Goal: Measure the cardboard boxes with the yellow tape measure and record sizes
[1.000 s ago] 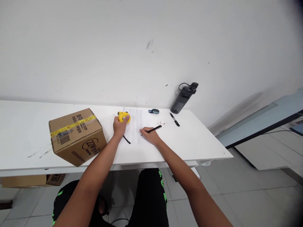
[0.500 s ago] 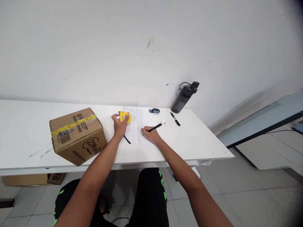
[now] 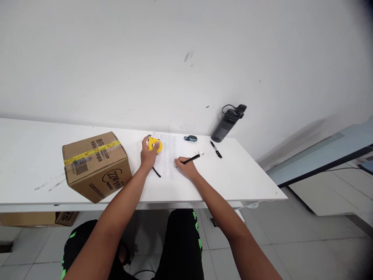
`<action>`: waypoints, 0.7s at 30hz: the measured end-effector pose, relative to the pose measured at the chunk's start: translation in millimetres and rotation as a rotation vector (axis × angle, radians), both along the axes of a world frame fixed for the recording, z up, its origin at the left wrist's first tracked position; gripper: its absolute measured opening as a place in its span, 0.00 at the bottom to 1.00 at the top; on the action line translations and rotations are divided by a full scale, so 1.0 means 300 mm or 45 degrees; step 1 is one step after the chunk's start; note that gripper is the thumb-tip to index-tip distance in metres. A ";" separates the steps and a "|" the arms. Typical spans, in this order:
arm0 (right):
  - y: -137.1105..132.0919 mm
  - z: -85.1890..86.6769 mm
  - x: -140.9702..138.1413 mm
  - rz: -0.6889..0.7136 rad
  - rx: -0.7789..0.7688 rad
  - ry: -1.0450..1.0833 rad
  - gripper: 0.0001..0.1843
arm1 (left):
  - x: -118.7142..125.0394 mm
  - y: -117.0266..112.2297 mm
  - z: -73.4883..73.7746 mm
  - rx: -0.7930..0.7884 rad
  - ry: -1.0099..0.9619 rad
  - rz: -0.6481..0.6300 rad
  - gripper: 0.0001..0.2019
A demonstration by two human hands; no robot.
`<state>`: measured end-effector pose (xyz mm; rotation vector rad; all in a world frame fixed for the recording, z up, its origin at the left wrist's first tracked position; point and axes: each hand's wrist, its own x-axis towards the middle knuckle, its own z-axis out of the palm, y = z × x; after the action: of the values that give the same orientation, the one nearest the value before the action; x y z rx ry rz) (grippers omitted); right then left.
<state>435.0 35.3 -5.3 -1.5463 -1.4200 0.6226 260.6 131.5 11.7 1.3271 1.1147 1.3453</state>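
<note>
My left hand (image 3: 148,156) is closed around a yellow tape measure (image 3: 151,142), with the thumb on its round face. A black wrist strap (image 3: 156,172) trails from it towards me. Under and beside the tape lies a sheet of paper (image 3: 168,149) with faint printed lines. My right hand (image 3: 185,166) grips a black pen (image 3: 192,159), its fingers resting at the right side of the sheet. The pen's tip is too small to make out. Left of my left forearm sits a taped cardboard box (image 3: 96,163).
At the table's back right stands a dark water bottle (image 3: 225,126). A black marker (image 3: 216,149), a small dark-blue object (image 3: 190,138) and a little white item (image 3: 201,153) lie on the white table (image 3: 241,179). Another carton (image 3: 37,219) is below, at left.
The camera view has shifted slightly. My left fingers have moved a little on the tape measure, the index finger now nearer its metal tip. My right hand stays at the paper with the pen.
</note>
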 end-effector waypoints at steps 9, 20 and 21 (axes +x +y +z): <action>-0.003 -0.003 0.002 -0.002 -0.014 -0.011 0.22 | 0.002 0.008 -0.009 0.038 -0.121 -0.022 0.35; -0.003 -0.001 0.008 -0.007 -0.018 0.030 0.22 | 0.003 0.013 -0.008 0.023 -0.172 -0.027 0.35; -0.003 0.000 0.008 -0.017 -0.022 0.036 0.23 | 0.003 0.014 -0.008 0.023 -0.174 -0.025 0.35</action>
<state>437.4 34.3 -5.4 -1.5538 -1.3856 0.6481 261.6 135.5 9.3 1.2365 0.9969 1.4128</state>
